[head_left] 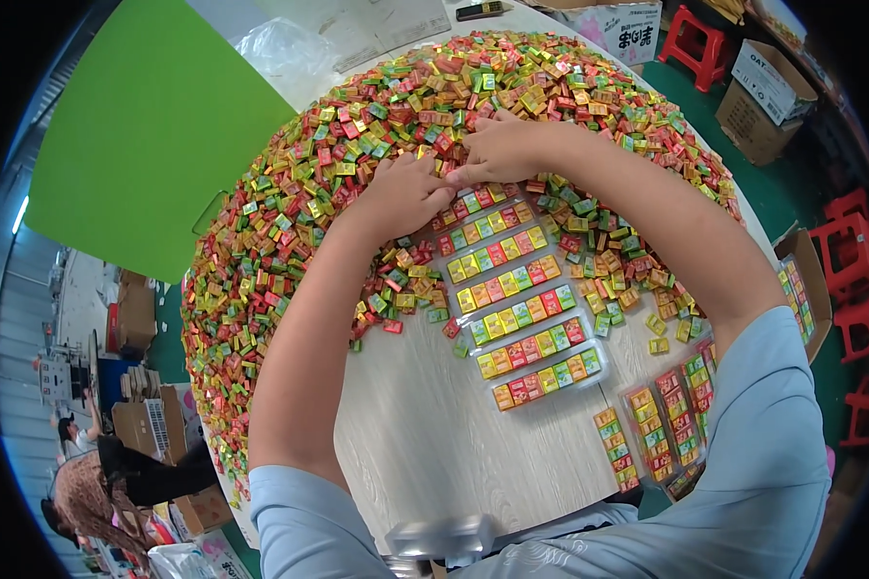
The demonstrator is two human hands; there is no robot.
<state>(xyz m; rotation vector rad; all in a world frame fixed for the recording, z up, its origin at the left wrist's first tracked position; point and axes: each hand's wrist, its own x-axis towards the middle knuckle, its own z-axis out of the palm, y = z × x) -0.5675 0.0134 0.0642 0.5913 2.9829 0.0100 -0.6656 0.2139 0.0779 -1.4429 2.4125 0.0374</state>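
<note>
A clear plastic tray [589, 374] lies on the table, with several crosswise rows of small wrapped candy packs [521, 311] in red, yellow, green and orange. Both hands are at its far end, where a large heap of loose candy packs [304, 207] meets the tray. My left hand [406, 196] rests at the heap's edge, fingers spread over the packs and thumb toward the farthest row. Close beside it, my right hand [499, 152] has its fingers apart on the heap, its thumb near the left thumb. No pack shows clearly held in either hand; the fingertips are partly hidden.
Filled trays [652, 434] stand at the table's near right edge. A clear plastic piece [441, 537] lies at the near edge. Beyond the heap are a green panel [154, 135] and a clear bag [285, 48]. Red stools [697, 46] and cartons [758, 101] stand at right.
</note>
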